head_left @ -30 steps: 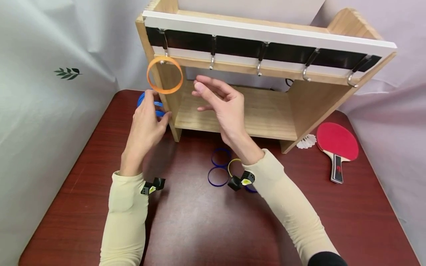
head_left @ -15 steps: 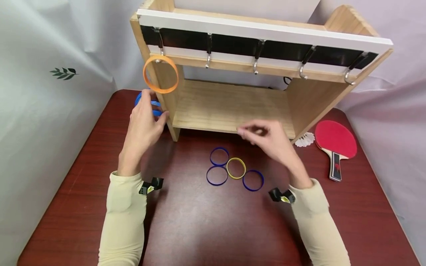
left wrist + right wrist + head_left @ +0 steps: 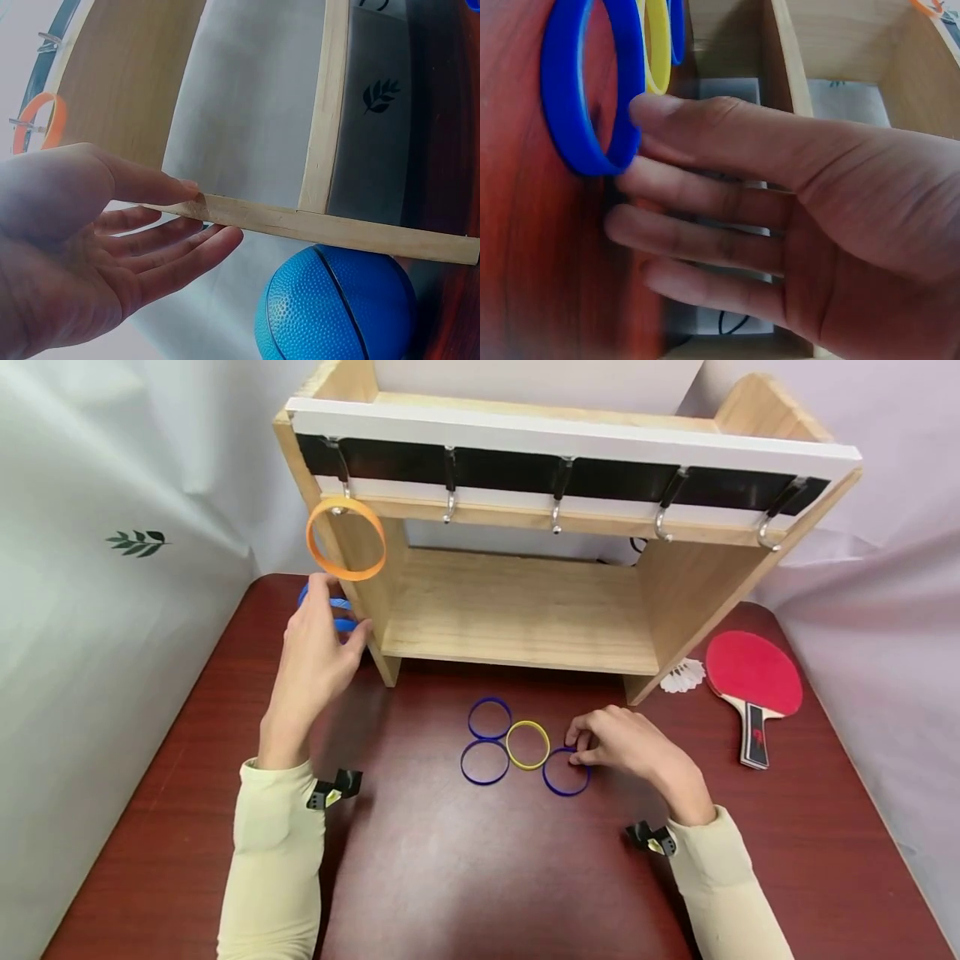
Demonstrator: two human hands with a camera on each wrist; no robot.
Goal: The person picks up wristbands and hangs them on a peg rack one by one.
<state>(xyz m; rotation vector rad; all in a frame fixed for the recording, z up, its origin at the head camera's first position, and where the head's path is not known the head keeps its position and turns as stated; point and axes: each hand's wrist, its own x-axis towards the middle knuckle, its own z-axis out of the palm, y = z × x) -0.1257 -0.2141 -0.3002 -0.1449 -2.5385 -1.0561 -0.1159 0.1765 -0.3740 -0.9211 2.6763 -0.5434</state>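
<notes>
Head view: the rightmost blue ring (image 3: 565, 794) lay before the wooden rack (image 3: 525, 610), the right hand (image 3: 618, 739) nearer. Left wrist: the left hand (image 3: 71, 255) pinched the rack's left upright (image 3: 337, 228). Right wrist: slightly parted fingers (image 3: 705, 193) met the ring's rack-side rim; whether they gripped was unclear.

Hands (image 3: 618, 739) well apart, left (image 3: 309, 647) higher

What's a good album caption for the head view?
Left hand on a wooden rack, right hand at a blue ring on the table, an orange ring hanging from a hook.
</notes>
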